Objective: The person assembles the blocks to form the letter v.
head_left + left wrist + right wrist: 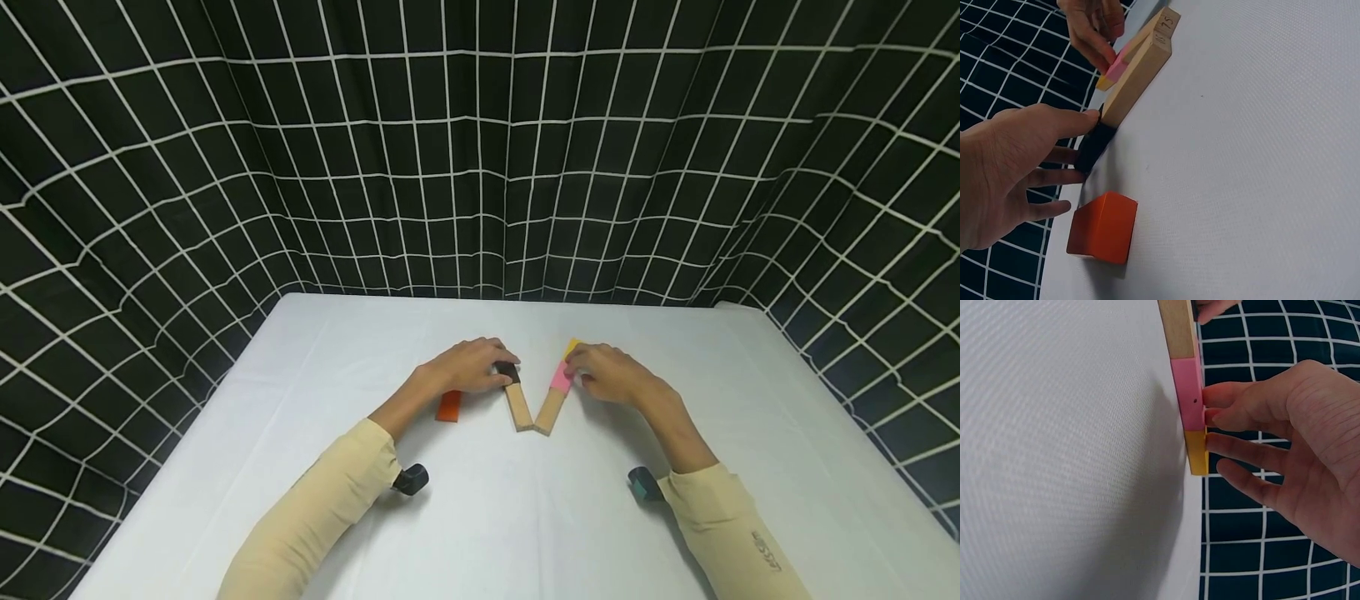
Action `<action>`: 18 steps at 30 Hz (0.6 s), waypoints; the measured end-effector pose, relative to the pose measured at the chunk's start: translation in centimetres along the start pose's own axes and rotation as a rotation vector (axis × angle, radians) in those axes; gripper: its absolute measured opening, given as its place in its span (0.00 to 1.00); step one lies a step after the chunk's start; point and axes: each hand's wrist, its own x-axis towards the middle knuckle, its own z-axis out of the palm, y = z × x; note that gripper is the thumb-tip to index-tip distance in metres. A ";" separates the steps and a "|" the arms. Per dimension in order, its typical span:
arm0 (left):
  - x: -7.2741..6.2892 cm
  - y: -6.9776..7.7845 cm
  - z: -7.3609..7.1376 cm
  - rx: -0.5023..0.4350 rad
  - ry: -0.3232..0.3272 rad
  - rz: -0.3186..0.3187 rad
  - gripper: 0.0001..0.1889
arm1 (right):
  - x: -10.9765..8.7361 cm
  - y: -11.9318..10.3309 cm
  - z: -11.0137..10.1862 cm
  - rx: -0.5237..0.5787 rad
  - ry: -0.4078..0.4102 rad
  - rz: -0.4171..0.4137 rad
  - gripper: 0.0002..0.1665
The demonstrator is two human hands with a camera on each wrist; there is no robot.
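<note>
Two plain wooden blocks meet in a V on the white table, the left plain block [519, 408] and the right plain block [550, 412]. A black block [507, 371] continues the left arm of the V. My left hand [474, 364] holds this black block between thumb and fingers. Along the right arm, a pink block [1188, 394] and a yellow block [1196, 453] follow the plain one end to end. Fingertips of my right hand [609, 372] touch the side of the pink and yellow blocks, its fingers fairly straight. Beneath my left wrist lies an orange block [1105, 226].
The white table [480, 517] reaches back to a dark curtain [480, 150] with a white grid, which surrounds the far side and both flanks. A dark wrist device [411, 479] sits by the left sleeve, another dark device [643, 484] by the right.
</note>
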 end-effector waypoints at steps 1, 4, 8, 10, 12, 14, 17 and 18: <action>0.0 0.0 0.0 -0.005 0.001 -0.002 0.21 | 0.0 0.0 0.0 -0.002 0.001 -0.004 0.19; 0.1 0.1 0.1 -0.009 0.008 -0.007 0.21 | -0.1 0.0 0.0 -0.002 0.003 -0.009 0.19; 0.0 0.1 0.1 0.000 0.015 -0.002 0.20 | -0.1 0.0 0.1 0.001 0.003 -0.010 0.19; 0.0 0.1 0.1 0.002 0.016 0.003 0.20 | 0.0 -0.1 0.1 0.003 0.000 -0.008 0.19; -0.1 0.1 0.1 0.006 0.018 0.007 0.20 | 0.0 -0.1 0.0 -0.002 0.001 -0.011 0.19; -0.1 0.2 0.0 0.009 0.020 0.008 0.20 | 0.0 -0.1 0.0 -0.005 0.002 -0.008 0.19; -0.1 0.2 0.0 0.013 0.023 0.003 0.20 | 0.0 -0.1 -0.1 -0.011 0.004 -0.011 0.19; -0.1 0.2 0.0 0.013 0.024 0.002 0.20 | 0.0 -0.1 -0.1 -0.007 0.003 -0.005 0.19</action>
